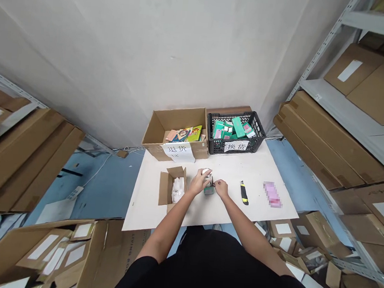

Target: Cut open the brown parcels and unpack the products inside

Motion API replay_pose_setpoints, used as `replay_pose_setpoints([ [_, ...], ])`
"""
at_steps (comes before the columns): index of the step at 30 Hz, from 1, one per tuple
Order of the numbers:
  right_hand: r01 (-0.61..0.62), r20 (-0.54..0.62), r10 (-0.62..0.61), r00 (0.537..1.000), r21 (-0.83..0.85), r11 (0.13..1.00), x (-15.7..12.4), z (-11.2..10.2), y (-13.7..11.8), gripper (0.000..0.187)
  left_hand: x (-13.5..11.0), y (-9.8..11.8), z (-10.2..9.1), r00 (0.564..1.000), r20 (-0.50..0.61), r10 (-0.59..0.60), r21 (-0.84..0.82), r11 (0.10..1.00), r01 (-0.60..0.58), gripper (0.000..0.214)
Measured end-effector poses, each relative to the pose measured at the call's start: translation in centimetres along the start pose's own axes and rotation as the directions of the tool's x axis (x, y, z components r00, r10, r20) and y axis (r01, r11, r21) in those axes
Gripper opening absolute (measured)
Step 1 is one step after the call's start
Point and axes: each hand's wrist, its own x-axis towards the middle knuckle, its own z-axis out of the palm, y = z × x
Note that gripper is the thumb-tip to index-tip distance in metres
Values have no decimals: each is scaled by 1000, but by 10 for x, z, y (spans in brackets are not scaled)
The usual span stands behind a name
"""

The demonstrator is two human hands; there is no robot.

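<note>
At the middle of the table, my left hand is closed on a white round-topped item, whose exact kind I cannot make out. Just below it is a small green box, its top end facing the item. My right hand is closed at the box's right side, fingers pinching its edge or flap. Left of my hands stands an opened small carton with white wrapping inside. A black and yellow box cutter lies to the right.
Behind are a large carton with colourful booklets, a paper sign on its front, and a black crate of green boxes. A blurred pink item lies on the white table. Loaded shelves flank both sides; cartons crowd the floor.
</note>
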Motion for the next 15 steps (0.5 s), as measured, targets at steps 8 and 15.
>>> replay_pose_setpoints([
  [8,-12,2,11,1000,217,976,-1,19,29,22,-23,-15,45,999,-27,-35,69,997,36,40],
  [15,-18,-4,20,1000,321,947,-5,32,46,32,-36,-27,43,912,-264,-316,-278,930,241,42],
])
